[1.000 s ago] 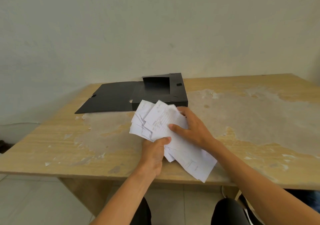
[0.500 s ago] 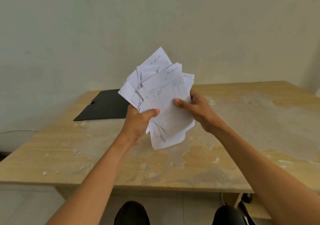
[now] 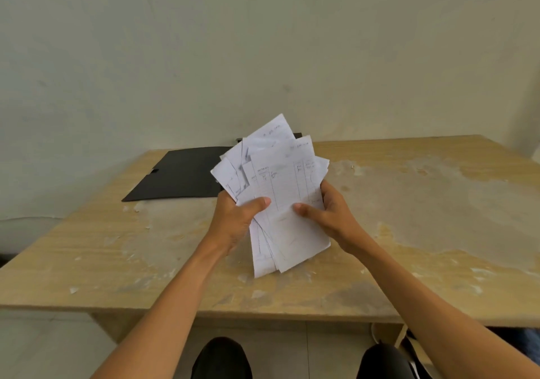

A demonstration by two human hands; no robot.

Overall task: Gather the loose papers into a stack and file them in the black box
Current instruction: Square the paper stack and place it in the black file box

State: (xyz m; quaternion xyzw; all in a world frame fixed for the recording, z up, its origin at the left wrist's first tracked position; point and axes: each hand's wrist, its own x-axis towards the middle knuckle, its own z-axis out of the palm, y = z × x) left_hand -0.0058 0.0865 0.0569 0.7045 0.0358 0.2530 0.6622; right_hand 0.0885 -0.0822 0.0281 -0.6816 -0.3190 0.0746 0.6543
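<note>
I hold a bundle of white papers [image 3: 285, 185] upright in front of me, above the wooden table [image 3: 409, 218]. The sheets are fanned and uneven, with ruled forms and handwriting facing me. My left hand [image 3: 236, 220] grips the bundle's left edge, thumb on the front sheet. My right hand [image 3: 330, 212] grips the right edge, thumb also on the front. Behind the papers lies the black box [image 3: 178, 174], its lid folded open flat to the left. The box's tray part is almost wholly hidden by the papers.
The table top is worn, with pale peeled patches and small flakes. A plain wall stands right behind it. My dark-trousered knees [image 3: 222, 358] show below the table's front edge, over a tiled floor.
The papers went from lying low over the table's front edge to upright in both hands, then dropped a little lower. My view has tilted up then slightly back down.
</note>
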